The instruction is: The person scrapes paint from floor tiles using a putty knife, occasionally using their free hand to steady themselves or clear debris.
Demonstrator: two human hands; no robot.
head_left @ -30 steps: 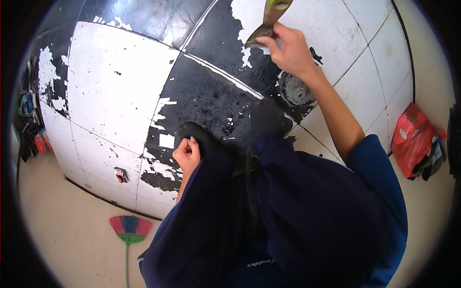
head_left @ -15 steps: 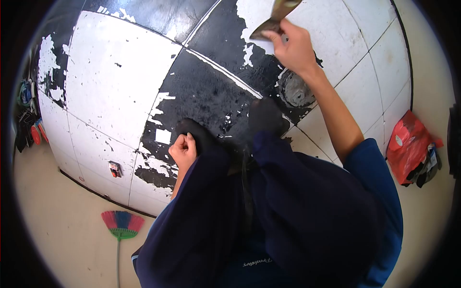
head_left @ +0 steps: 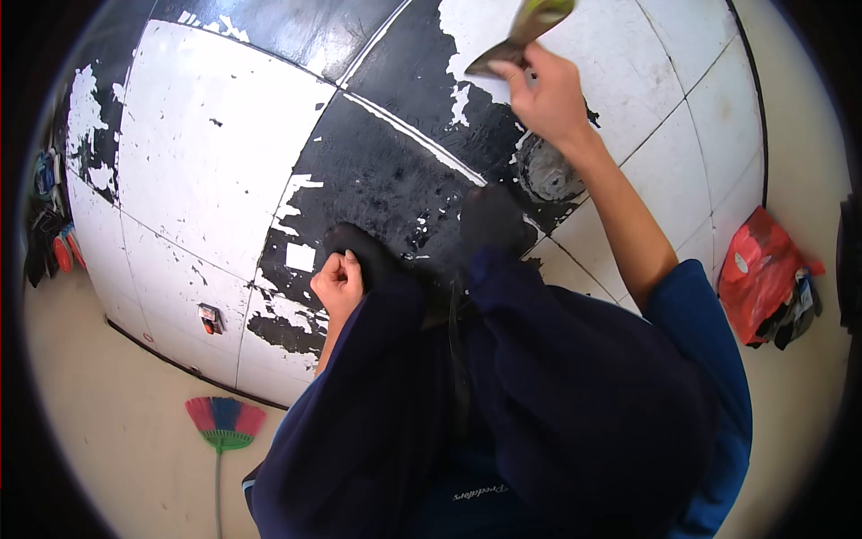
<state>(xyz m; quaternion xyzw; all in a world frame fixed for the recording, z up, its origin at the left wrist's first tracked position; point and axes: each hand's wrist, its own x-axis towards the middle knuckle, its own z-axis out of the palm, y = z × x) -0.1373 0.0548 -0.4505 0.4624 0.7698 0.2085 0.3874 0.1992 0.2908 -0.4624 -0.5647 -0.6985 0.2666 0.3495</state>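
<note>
My right hand is closed on a scraper, gripping it low near its broad dark metal blade. The yellow-green handle points up and away, cut off by the top of the view. The blade's corner sits over the ragged border between black coating and white floor surface. Loosely curled into a fist, my left hand rests beside my left foot, with nothing showing in its fingers. Near it lies a small white square patch amid the black.
A round, greyish worn spot lies below my right wrist. To the left is a small red-and-black object on the white tiles. A broom lies at lower left, a red plastic bag at right. Assorted items line the far left edge.
The scraper's handle has tilted slightly, showing more of its yellow-green side. The view has shifted a little; my left hand stays by my foot.
</note>
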